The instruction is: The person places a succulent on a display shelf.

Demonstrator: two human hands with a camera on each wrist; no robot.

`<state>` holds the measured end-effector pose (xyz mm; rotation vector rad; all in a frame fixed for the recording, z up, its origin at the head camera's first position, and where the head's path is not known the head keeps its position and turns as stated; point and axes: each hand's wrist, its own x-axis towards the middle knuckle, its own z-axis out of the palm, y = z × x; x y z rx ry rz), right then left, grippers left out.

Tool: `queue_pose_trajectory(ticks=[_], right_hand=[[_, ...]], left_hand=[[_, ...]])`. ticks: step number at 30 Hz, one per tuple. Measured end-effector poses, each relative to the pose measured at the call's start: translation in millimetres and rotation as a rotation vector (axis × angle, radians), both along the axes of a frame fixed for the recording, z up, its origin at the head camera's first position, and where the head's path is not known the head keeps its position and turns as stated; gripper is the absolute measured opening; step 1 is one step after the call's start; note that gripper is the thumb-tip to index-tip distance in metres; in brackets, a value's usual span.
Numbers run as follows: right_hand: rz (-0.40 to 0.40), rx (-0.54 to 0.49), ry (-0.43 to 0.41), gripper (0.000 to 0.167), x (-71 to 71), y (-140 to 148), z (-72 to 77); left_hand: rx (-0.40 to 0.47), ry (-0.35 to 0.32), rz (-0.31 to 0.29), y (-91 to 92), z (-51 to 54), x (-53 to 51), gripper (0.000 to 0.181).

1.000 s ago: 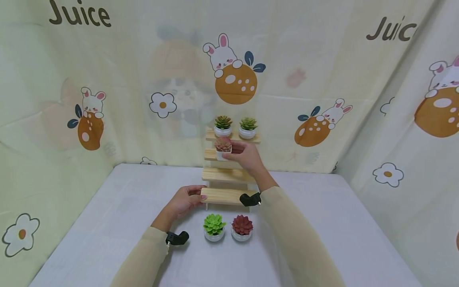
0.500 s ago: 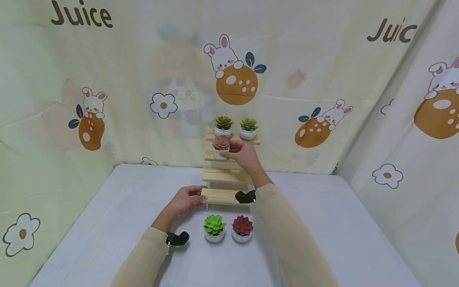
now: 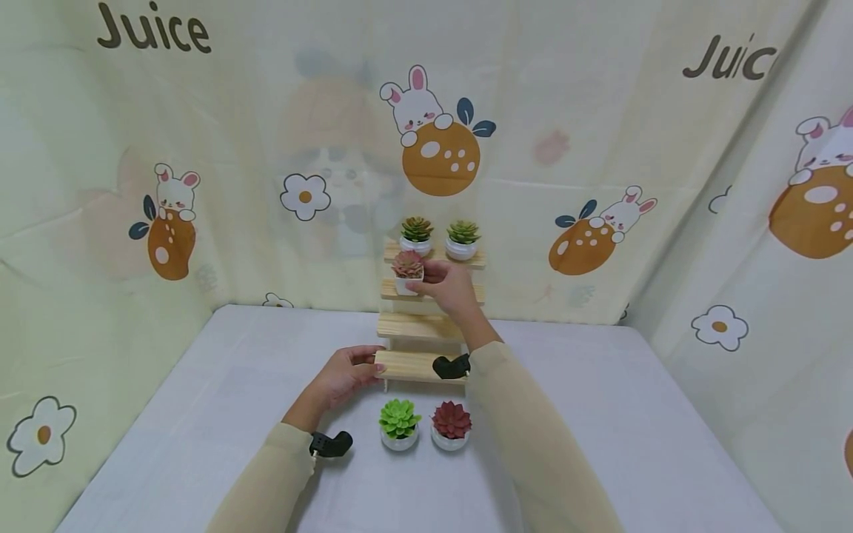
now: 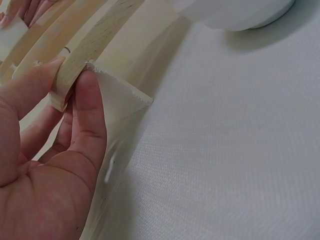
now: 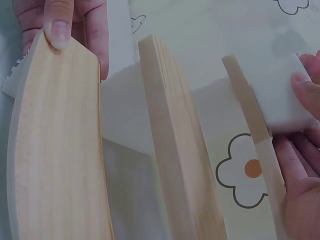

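A wooden tiered shelf stand (image 3: 420,326) stands at the back of the table. My right hand (image 3: 455,289) pinches the white square pot of a pink succulent (image 3: 408,271) at the left part of the second step from the top. In the right wrist view the white pot (image 5: 282,95) meets the edge of that step. My left hand (image 3: 346,376) grips the left end of the lowest step. The left wrist view shows the thumb above the board end (image 4: 67,85) and fingers beneath it. On the top step sit a dark green succulent (image 3: 416,235) and a lighter green one (image 3: 462,238).
In front of the stand, a bright green succulent (image 3: 399,424) and a dark red succulent (image 3: 451,425) stand side by side in round white pots. A patterned curtain (image 3: 520,148) hangs close behind the stand. White cloth covers the table (image 3: 226,385).
My right hand has moved the pink succulent slightly left along the second step from the top. The left hand keeps its hold on the lowest step.
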<state>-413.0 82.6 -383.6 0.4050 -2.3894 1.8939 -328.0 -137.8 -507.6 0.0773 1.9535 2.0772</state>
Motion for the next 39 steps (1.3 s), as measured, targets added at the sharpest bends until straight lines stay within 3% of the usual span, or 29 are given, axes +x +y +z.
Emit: queue_pose_trajectory(ticks=[39], right_hand=[[-0.065,0.023,0.023,0.048,4.5,1.3,-3.6]], left_hand=[[0.026,0.022,-0.02,-1.0,-2.7,-0.2,0.05]])
